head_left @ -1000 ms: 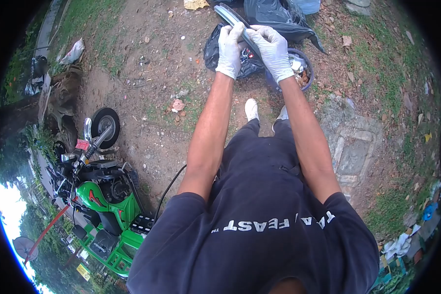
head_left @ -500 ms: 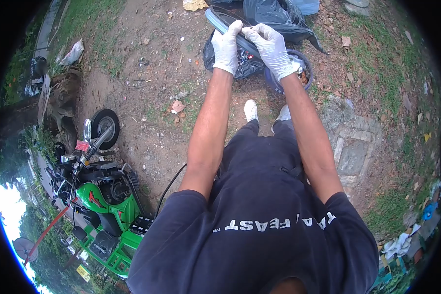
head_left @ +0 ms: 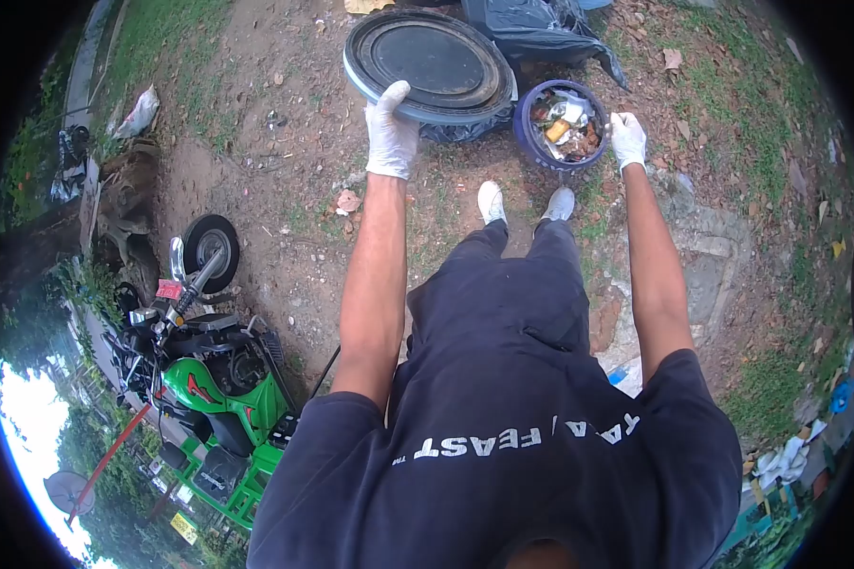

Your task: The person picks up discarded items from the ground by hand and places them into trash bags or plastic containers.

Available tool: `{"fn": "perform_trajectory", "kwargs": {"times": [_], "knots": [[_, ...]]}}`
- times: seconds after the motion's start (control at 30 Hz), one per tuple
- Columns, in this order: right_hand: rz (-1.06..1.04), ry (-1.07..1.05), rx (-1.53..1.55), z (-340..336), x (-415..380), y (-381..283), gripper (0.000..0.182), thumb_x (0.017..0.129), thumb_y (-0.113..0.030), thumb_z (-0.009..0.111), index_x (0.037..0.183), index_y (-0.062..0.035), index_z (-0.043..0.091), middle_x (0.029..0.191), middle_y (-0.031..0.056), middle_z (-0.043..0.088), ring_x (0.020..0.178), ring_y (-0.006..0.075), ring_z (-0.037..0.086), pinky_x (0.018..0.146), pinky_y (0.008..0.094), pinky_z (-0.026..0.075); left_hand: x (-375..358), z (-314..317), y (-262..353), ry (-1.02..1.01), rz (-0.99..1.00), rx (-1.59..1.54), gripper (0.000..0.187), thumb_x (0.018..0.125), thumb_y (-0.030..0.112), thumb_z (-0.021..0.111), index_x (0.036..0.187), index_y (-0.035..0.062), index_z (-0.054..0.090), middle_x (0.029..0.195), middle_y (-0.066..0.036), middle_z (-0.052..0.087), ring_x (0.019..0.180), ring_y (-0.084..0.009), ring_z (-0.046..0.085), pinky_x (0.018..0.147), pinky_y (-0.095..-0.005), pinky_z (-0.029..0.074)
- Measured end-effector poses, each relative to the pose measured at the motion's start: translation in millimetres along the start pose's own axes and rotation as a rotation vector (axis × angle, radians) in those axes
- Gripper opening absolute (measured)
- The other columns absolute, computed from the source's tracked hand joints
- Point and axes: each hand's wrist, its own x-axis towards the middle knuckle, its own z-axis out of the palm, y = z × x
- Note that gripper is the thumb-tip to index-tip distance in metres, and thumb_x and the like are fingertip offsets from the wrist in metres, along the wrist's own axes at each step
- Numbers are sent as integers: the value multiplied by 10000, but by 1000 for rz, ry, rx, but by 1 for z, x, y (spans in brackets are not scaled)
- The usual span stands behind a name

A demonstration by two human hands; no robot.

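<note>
My left hand (head_left: pixel 390 137), in a white glove, grips the near edge of a large round lid (head_left: pixel 429 64) with a dark, dirty face and a grey-blue rim. To the right, my gloved right hand (head_left: pixel 626 139) is beside the rim of a purple bucket (head_left: pixel 521 136) filled with mixed litter (head_left: pixel 567 125). Its fingers look curled, and whether they touch or grip the rim is unclear. Black plastic bags (head_left: pixel 531 43) lie behind the lid and bucket, partly hidden by the lid.
A green motorcycle (head_left: pixel 226 403) stands at the left, its front wheel (head_left: pixel 211 252) towards the tree roots (head_left: pixel 128 204). A white bag (head_left: pixel 140 112) lies at the upper left. A paved slab (head_left: pixel 697 275) is at the right, with scattered litter (head_left: pixel 783 460) lower down.
The lid has moved left and now shows its broad face. My right hand has let go of it and moved right and down beside the bucket, whose contents are now more visible.
</note>
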Motion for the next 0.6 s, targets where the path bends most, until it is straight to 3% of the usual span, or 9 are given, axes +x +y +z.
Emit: {"fn": "perform_trajectory", "kwargs": {"times": [0.03,0.1,0.17,0.23,0.3,0.47,0.5,0.6], "knots": [[-21,-36,-159,0,6,20,390,954,-363,702,1136,-18,706,1000,169,777,903,273,746,842,398,580,3,-5,-7,5,0,19,579,867,48,723,1415,23,539,1364,-115,636,1246,-261,633,1097,-441,537],[79,-4,-317,6,5,38,695,884,-424,742,1426,-18,588,1243,235,724,1193,347,686,1041,409,517,1,-9,-15,4,-27,38,601,879,49,724,1441,26,513,1378,-129,627,1254,-270,631,1105,-451,541],[149,55,-253,22,14,60,949,851,-473,764,1600,-35,380,1376,223,665,1322,328,615,1126,396,459,-6,-15,-19,10,-88,51,603,881,32,720,1446,36,509,1395,-133,618,1257,-278,632,1103,-456,544],[131,-145,-82,19,3,64,1025,854,-471,767,1642,-39,275,1383,203,669,1311,316,619,1121,386,458,-14,-16,-21,36,-70,180,633,863,80,728,1457,46,510,1374,-126,597,1269,-275,605,1106,-472,522],[60,-218,-3,13,-12,73,921,880,-462,751,1606,-37,376,1380,177,675,1267,311,640,1094,383,473,-17,-23,-24,27,-71,216,634,862,71,723,1459,50,510,1376,-123,596,1265,-272,604,1101,-471,525],[182,-121,110,-24,-33,125,657,924,-403,721,1458,-43,590,1390,185,668,1274,297,638,1094,384,475,-26,-32,-42,34,-42,297,640,852,28,702,1461,38,508,1373,-101,599,1248,-258,596,1136,-448,473],[155,-31,45,-34,-42,132,590,961,-346,731,1446,-41,591,1242,104,719,1004,185,680,918,341,537,-29,-24,-48,10,-42,332,626,853,28,693,1452,27,512,1363,-94,605,1241,-243,591,1129,-422,454],[154,29,93,-45,-47,161,574,966,-360,731,1430,-47,605,1242,101,716,1011,175,681,914,327,527,-21,-27,-86,-66,-15,539,587,848,30,668,1419,19,534,1341,-95,621,1187,-235,630,1050,-408,523]]}}
